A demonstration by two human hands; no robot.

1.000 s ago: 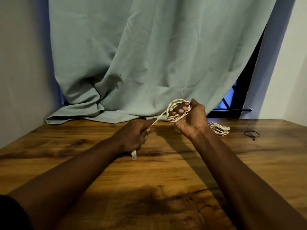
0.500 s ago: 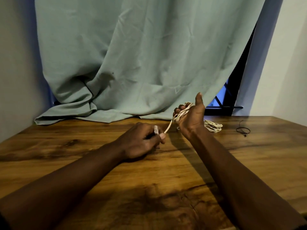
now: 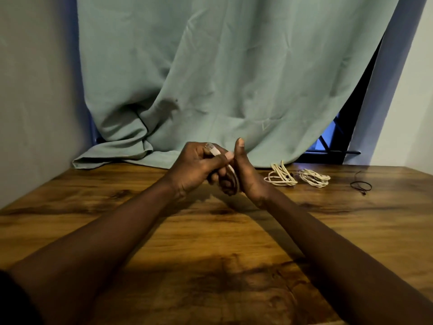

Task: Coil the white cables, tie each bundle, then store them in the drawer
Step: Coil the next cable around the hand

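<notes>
Above table (image 3: 210,231), left grip (image 3: 196,167) pinching cable end (image 3: 212,148), right grip (image 3: 246,174) clasping coil (image 3: 235,178)

Overall dim. Warm light falls from above onto the wooden table (image 3: 339,235), where the forearms (image 3: 117,233) cast broad, soft shadows. Cold blue light leaks through the window gap (image 3: 326,142) beside the curtain (image 3: 210,66). The white cable (image 3: 213,150) pinched in the left hand (image 3: 196,166) is slightly blurred. Table edges bow with wide-angle distortion; fine detail grainy.
</notes>
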